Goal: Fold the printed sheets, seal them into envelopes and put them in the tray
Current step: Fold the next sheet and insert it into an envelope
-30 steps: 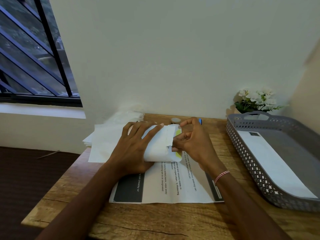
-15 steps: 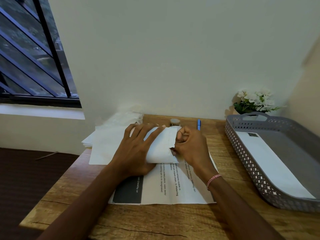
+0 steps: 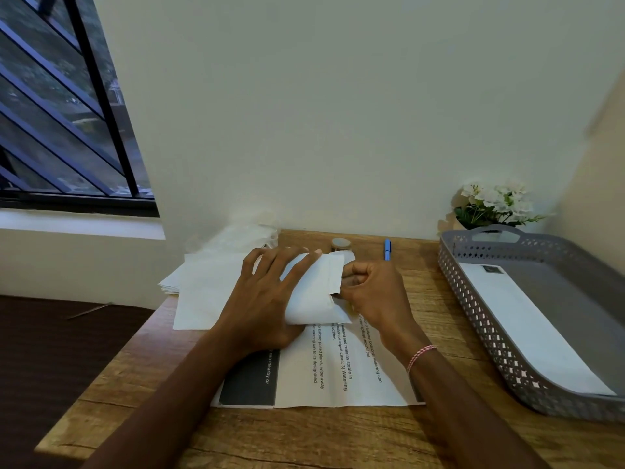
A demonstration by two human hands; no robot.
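A white envelope lies tilted over the printed sheets in the middle of the wooden desk. My left hand lies flat on its left part, fingers spread, and holds it down. At the envelope's right end my right hand is curled with its fingertips tucked against the flap edge; what they pinch is hidden. A stack of blank envelopes lies at the desk's far left. The grey perforated tray stands at the right with one white envelope inside.
A blue pen and a small round-lidded jar sit by the wall behind my hands. White flowers stand in the back right corner. The desk's left edge drops to a dark floor; a barred window is at far left.
My right hand has closed its raised fingers and sunk onto the envelope's flap end. The yellow strip seen a second ago is no longer visible. My left hand stays pressed on the envelope.
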